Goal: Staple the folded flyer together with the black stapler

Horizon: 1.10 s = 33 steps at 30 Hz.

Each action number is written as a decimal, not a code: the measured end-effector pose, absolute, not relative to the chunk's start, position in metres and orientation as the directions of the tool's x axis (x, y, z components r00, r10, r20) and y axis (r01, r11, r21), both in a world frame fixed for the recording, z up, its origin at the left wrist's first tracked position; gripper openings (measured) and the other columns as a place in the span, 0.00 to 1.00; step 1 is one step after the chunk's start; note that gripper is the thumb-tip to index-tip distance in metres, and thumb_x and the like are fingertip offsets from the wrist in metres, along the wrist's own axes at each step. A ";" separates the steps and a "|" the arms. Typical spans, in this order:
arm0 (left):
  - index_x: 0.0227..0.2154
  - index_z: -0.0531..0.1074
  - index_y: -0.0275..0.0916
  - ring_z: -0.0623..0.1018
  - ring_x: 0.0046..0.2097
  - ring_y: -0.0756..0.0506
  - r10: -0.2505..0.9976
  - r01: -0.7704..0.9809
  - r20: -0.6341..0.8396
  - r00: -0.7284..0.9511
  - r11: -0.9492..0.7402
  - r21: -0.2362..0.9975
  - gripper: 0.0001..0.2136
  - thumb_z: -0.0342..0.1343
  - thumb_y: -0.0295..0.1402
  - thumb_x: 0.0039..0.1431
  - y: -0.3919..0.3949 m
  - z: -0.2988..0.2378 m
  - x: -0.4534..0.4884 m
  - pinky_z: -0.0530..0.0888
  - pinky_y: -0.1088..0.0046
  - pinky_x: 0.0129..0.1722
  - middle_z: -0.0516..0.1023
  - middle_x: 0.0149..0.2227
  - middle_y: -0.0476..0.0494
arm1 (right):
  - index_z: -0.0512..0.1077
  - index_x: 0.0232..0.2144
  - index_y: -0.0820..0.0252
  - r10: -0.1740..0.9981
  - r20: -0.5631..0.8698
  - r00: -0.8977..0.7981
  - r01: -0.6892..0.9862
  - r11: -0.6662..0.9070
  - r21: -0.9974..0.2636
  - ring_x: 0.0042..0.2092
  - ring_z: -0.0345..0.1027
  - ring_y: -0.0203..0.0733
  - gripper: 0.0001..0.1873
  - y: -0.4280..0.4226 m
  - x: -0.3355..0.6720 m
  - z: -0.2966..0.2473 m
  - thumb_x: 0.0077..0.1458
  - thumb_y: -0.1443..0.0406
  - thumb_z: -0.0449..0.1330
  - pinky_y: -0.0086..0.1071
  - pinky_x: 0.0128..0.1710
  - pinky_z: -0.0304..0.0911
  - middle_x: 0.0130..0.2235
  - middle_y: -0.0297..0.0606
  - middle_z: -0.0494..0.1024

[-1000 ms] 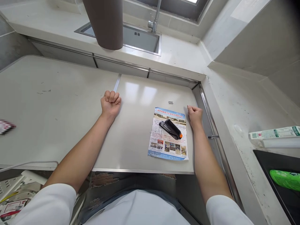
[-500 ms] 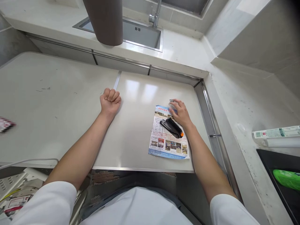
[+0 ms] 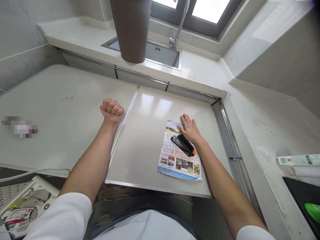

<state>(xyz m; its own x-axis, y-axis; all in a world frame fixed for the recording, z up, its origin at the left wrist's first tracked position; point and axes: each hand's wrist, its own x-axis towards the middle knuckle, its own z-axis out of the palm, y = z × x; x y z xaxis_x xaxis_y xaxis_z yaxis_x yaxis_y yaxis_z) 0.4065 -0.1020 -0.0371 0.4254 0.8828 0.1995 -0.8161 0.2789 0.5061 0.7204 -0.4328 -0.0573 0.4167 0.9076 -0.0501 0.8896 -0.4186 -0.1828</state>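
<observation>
My left hand (image 3: 112,110) is closed in a fist on the pale table, just left of the metal seam strip (image 3: 125,118). Nothing shows sticking out of its fingers. My right hand (image 3: 190,129) lies palm down with fingers stretched out, partly over the upper right of a printed flyer (image 3: 166,163). A black stapler (image 3: 183,145) with an orange end rests slantwise on the flyer, just below that hand. The palm hides part of the flyer's top edge, and whatever may be under it.
A brown cylinder (image 3: 132,33) stands in front of the sink (image 3: 162,55) with its faucet (image 3: 176,36). A blurred small object (image 3: 20,127) lies at the table's left. A boxed roll (image 3: 300,160) and a green packet (image 3: 313,211) are on the right ledge. A white cable (image 3: 35,173) crosses the front left edge.
The view has tilted up, showing more window. My right hand has flattened onto the table; a thin metallic strip seen earlier at its fingertips is out of sight. My fist has shifted left of the seam.
</observation>
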 end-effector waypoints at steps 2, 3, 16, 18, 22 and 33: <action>0.18 0.38 0.37 0.29 0.14 0.57 0.893 -0.831 0.232 0.386 0.227 0.508 0.34 0.57 0.44 0.68 -0.095 -0.039 0.401 0.43 0.78 0.13 0.24 0.15 0.59 | 0.47 0.80 0.61 0.927 -0.072 0.368 0.905 -0.375 -0.199 0.82 0.33 0.53 0.41 -0.408 0.697 -0.054 0.75 0.47 0.43 0.62 0.80 0.32 0.82 0.46 0.39; 0.18 0.39 0.37 0.29 0.14 0.57 0.891 -0.824 0.229 0.391 0.228 0.519 0.35 0.57 0.46 0.68 -0.093 -0.041 0.400 0.43 0.78 0.12 0.24 0.15 0.59 | 0.47 0.80 0.62 0.935 -0.074 0.346 0.912 -0.354 -0.205 0.82 0.33 0.52 0.41 -0.393 0.683 -0.053 0.75 0.47 0.43 0.61 0.80 0.30 0.82 0.45 0.39; 0.15 0.38 0.40 0.27 0.12 0.56 0.773 -0.755 0.226 0.592 0.434 0.493 0.36 0.50 0.55 0.69 -0.086 -0.064 0.402 0.44 0.74 0.11 0.21 0.13 0.60 | 0.42 0.81 0.60 0.984 -0.072 0.166 0.939 -0.180 -0.295 0.82 0.30 0.51 0.42 -0.261 0.570 -0.043 0.76 0.46 0.39 0.69 0.77 0.26 0.82 0.43 0.36; 0.15 0.39 0.40 0.28 0.12 0.56 0.760 -0.741 0.215 0.613 0.458 0.492 0.36 0.51 0.55 0.69 -0.086 -0.064 0.403 0.44 0.74 0.11 0.23 0.13 0.60 | 0.42 0.81 0.57 0.986 -0.079 0.149 0.940 -0.166 -0.299 0.82 0.31 0.51 0.40 -0.259 0.568 -0.041 0.76 0.48 0.40 0.70 0.77 0.26 0.82 0.41 0.37; 0.15 0.39 0.40 0.27 0.13 0.56 0.744 -0.719 0.188 0.641 0.496 0.486 0.36 0.52 0.52 0.70 -0.088 -0.062 0.405 0.42 0.74 0.11 0.23 0.13 0.60 | 0.44 0.80 0.57 0.993 -0.005 0.118 0.938 -0.113 -0.328 0.82 0.34 0.51 0.39 -0.261 0.568 -0.039 0.75 0.50 0.41 0.67 0.77 0.31 0.82 0.42 0.42; 0.15 0.40 0.37 0.30 0.14 0.56 0.820 -0.697 0.071 0.568 0.433 0.571 0.37 0.58 0.49 0.67 -0.103 -0.039 0.412 0.40 0.77 0.13 0.21 0.16 0.59 | 0.76 0.27 0.57 0.773 0.163 0.612 0.787 -0.579 -0.212 0.32 0.66 0.43 0.17 -0.396 0.716 -0.040 0.65 0.59 0.54 0.34 0.34 0.53 0.29 0.41 0.80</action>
